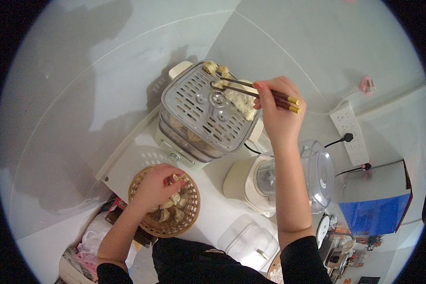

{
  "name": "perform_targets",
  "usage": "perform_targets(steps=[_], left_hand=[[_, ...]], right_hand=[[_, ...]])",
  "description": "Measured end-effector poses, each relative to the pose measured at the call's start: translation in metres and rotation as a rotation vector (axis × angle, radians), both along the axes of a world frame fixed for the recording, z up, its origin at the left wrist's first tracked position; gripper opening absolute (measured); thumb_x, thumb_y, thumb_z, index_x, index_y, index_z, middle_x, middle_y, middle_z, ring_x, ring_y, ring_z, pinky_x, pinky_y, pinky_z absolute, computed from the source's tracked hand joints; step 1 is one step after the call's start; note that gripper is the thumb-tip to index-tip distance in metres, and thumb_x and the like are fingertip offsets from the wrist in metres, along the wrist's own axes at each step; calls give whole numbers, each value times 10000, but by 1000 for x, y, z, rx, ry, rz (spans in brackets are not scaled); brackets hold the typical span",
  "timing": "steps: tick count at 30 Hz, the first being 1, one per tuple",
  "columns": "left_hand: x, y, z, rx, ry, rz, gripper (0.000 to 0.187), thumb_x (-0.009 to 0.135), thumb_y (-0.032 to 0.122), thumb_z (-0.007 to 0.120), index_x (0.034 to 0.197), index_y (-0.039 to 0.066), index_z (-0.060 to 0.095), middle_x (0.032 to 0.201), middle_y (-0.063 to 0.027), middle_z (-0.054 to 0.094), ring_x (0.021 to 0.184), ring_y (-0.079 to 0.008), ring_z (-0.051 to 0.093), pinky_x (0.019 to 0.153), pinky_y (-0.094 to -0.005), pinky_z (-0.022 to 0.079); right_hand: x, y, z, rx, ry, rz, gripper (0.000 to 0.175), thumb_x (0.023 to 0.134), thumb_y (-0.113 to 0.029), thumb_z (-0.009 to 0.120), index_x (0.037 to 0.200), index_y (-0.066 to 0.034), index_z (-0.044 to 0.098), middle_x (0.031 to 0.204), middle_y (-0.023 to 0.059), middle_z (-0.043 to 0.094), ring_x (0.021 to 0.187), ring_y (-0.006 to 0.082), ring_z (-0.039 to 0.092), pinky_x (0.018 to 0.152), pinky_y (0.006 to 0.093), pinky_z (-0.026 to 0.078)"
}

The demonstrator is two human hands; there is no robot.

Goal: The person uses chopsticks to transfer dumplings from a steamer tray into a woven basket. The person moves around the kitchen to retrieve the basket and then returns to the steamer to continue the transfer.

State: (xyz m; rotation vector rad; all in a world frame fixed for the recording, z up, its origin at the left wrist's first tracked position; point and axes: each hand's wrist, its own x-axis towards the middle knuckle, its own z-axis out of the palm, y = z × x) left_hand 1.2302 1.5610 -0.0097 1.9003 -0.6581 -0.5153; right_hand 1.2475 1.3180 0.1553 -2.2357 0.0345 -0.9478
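My right hand grips a pair of dark chopsticks with gold ends. Their tips meet at a dumpling on the clear slotted tray of an electric food steamer. Two more dumplings sit at the tray's far corner. A pale, wrinkled sheet, its material unclear, covers the tray's right side. Lower left, my left hand reaches over a round wicker basket. Its fingertips pinch a small dumpling, and several dumplings lie below in the basket.
Right of the steamer stands a cream kitchen appliance with a clear bowl. Close to my body is a clear lidded container. A power strip with plugged cords and a blue-and-white box are farther right. Plastic bags lie lower left.
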Motion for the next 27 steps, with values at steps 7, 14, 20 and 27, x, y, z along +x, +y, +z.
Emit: perform_targets(steps=[7,14,20,27], left_hand=[[69,-29,63,-265,-251,58,133,784,134,664,872,37,639,785,-66,608,633,-154,535,590,-289,453],[124,-76,78,-216,-488,181,119,786,133,622,844,32,646,813,-116,607,698,-256,578,650,-354,470],[168,-126,72,-52,-575,187,156,791,155,595,862,35,666,861,-165,630,765,-328,609,693,-400,487],[184,-168,73,156,-607,73,170,770,121,555,864,41,672,840,-182,637,777,-362,609,693,-421,489]], right_hand=[[-16,5,25,-52,-34,-103,87,791,-77,675,759,0,652,684,92,550,581,176,524,527,286,409],[40,0,44,60,154,-177,196,838,-164,629,784,23,645,632,77,592,470,131,523,451,249,412],[62,-6,52,190,311,-264,250,829,-202,641,775,42,634,600,76,599,418,141,556,417,251,456],[69,-26,53,345,296,-313,255,825,-181,649,750,59,609,704,96,635,444,164,584,439,256,511]])
